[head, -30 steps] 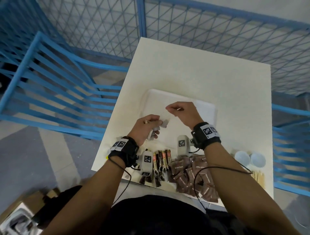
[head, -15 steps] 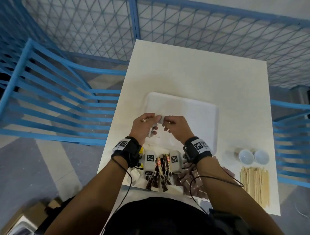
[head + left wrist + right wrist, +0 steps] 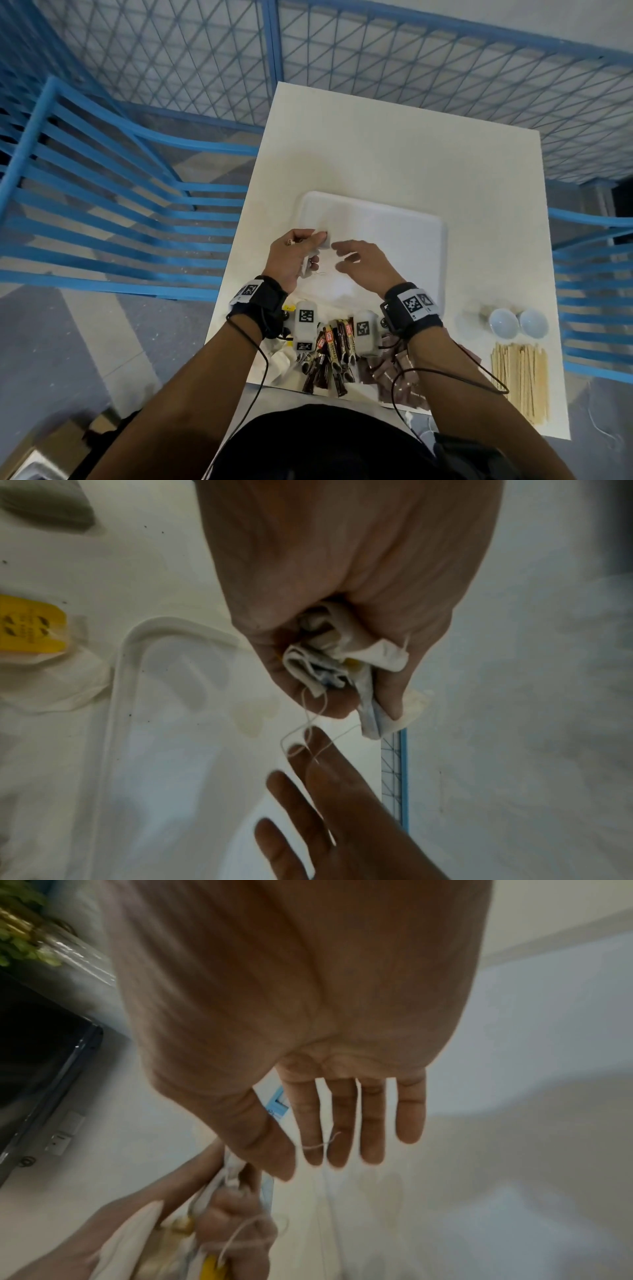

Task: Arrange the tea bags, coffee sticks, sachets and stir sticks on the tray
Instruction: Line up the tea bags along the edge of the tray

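head view: the left hand (image 3: 291,255) is closed around a bunch of tea bags (image 3: 310,262), fingers curled tight over the crumpled paper, and it hovers above the near left part of the white tray (image 3: 404,226). the left wrist view shows the bundle (image 3: 346,656) poking out of the fist with thin strings (image 3: 308,731) dangling down. the right hand (image 3: 359,265) sits just beside it, to its right, fingers straight and spread, holding nothing; the right wrist view shows a loose bit of thread lying across one of its fingers (image 3: 313,1139), though whether that finger has caught it i cannot tell. so the bags lie to the left of the free right hand, very near its fingertips, and the strings trail toward it. judging from that, the next move is likely the right hand pulling one bag out of the bundle and laying it on the bare tray floor straight ahead. tangled strings could drag out more than one. the rest waits on the bench (image 3: 394,144) near the body: coffee sticks (image 3: 334,356), brown sachets (image 3: 397,377), wooden stir sticks (image 3: 520,377) off to the right, and two small white bowls (image 3: 517,322) just beyond them.
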### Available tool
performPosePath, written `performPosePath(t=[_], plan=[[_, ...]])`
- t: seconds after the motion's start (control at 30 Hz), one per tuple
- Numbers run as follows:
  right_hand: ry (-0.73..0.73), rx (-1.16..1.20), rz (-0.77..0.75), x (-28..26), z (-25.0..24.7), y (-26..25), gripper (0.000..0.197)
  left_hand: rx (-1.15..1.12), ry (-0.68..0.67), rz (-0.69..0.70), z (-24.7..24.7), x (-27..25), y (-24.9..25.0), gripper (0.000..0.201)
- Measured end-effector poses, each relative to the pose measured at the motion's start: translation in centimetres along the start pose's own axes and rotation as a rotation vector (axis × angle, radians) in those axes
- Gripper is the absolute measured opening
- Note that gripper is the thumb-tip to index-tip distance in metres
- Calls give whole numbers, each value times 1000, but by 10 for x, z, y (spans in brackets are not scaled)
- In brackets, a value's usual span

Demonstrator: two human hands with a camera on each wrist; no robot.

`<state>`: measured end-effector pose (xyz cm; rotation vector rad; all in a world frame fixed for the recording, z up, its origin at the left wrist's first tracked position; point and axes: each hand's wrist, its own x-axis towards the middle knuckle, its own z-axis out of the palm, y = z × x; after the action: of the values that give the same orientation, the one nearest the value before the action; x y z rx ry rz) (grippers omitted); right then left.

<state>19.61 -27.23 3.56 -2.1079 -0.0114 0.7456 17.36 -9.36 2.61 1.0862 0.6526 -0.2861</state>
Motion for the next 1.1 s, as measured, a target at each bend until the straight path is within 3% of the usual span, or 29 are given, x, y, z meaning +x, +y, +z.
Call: performPosePath(t=[0.13, 0.37, 0.67, 0.97, 1.1], plan=[[132, 82, -34, 8, -12, -17, 33, -24, -25, -36, -6, 4, 1, 32], [171, 4, -144, 25, -8, -37, 8, -5, -60, -57, -8, 5, 7, 35], [192, 33, -210, 37, -21, -40, 10, 206, -218, -74, -13, 5, 11, 24], [118, -39, -153, 53, -20, -39, 7, 185, -127, -57, -15, 12, 10, 35], [144, -18, -142, 61, -20, -41, 8, 187, -144, -84, -21, 16, 10, 17]])
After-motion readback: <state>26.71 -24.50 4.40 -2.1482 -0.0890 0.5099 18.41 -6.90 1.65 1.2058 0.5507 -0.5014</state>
